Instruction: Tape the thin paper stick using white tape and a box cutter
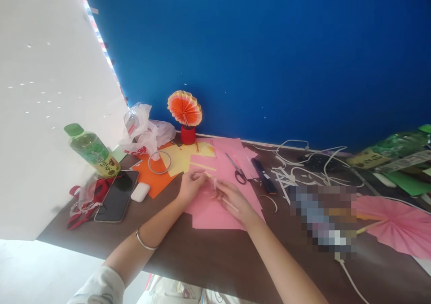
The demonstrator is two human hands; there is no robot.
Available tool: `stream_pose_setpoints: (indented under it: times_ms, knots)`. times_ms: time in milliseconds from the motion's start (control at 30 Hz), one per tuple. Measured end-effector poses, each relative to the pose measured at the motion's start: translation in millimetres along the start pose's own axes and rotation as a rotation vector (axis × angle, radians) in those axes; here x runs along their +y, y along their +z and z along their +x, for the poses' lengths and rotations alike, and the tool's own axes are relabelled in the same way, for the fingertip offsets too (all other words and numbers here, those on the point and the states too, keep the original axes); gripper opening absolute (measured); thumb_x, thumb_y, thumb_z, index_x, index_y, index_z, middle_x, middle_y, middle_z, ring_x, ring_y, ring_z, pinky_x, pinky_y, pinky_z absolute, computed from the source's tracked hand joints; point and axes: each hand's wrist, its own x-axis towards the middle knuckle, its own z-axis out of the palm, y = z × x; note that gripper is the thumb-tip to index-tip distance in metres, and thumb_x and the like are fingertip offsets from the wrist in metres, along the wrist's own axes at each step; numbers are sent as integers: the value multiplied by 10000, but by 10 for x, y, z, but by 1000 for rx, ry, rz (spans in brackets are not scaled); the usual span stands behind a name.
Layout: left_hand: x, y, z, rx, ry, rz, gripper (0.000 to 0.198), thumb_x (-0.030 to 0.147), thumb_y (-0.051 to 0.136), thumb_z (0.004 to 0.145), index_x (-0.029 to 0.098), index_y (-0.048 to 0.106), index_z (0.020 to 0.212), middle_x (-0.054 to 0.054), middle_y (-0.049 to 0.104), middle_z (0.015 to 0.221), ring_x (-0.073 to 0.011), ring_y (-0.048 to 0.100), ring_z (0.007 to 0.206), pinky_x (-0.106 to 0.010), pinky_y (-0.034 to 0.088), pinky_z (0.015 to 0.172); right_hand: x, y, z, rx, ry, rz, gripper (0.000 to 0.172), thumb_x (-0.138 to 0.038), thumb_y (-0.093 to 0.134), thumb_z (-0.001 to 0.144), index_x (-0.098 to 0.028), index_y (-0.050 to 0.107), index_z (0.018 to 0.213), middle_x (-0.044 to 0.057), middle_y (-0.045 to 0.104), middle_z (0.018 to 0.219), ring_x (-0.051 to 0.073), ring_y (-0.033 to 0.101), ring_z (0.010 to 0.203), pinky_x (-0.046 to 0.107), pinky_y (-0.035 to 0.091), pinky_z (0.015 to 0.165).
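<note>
Both my hands rest on a pink paper sheet [215, 216] on the dark brown table [208, 254]. My left hand [191, 185] has its fingers curled and pinches the end of a thin pink paper strip [212, 180]. My right hand [232, 198] is closed on the same strip a little to the right. A thin pale stick pokes out below the right fingers. A silver bangle [144, 241] sits on my left wrist.
Scissors [237, 170] and a dark marker [264, 177] lie behind the hands. A folded orange paper fan in a red cup [185, 113], yellow and orange sheets, a metal ring [160, 162], a plastic bag, a green bottle [92, 151], a phone [117, 196], white cables and a pink fan [400, 225] surround them.
</note>
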Motion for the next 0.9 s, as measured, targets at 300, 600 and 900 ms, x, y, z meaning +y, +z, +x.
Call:
stream_pose_setpoints:
  times_ms: [300,600,900]
  knots:
    - [-9,41,-49,-109,6,55,319,336,668,698,132,592,932,-91,709,835,-203,666,800,-332,502,788,-117,-109,-9,61,-303,-513,275,-460,633,689,-186,624,712,32,616,684,173,561,669,306,429,634]
    - [-17,42,-78,-192,57,100,319,329,662,705,142,580,950,-74,714,806,-203,670,812,-334,491,817,-101,-77,-14,105,-294,-456,331,-507,641,666,-179,639,704,54,644,719,200,585,722,325,443,683]
    - [39,79,-130,-213,50,118,300,316,655,711,135,584,940,-84,713,812,-205,673,807,-336,502,812,-108,-57,-31,127,-262,-410,311,-485,651,672,-175,641,675,59,647,715,199,588,735,335,444,722]
